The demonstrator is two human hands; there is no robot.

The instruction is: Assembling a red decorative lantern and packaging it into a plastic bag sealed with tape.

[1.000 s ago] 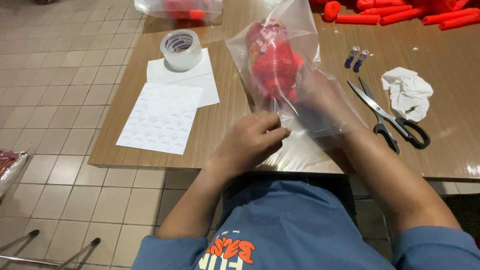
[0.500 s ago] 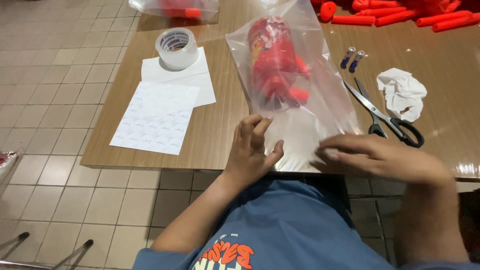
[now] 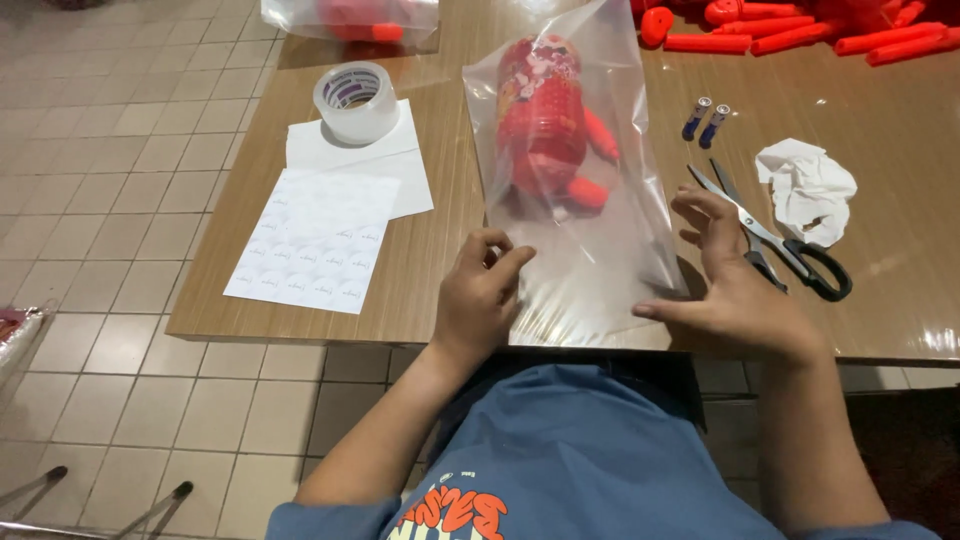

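Clear plastic bag [image 3: 590, 270] lies flat under both hands' fingers [image 3: 500, 262]

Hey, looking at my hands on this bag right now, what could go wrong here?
The open scissors lie right beside your right hand; a sideways slip might catch a blade. The clear bag reaches the table edge under your left hand, so the red toy may slide out towards you.

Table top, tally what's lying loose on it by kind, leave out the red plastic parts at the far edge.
Clear plastic bag: 2
Tape roll: 1
Paper sheet: 2
Battery: 2
Scissors: 1
Crumpled white paper: 1
Total: 9
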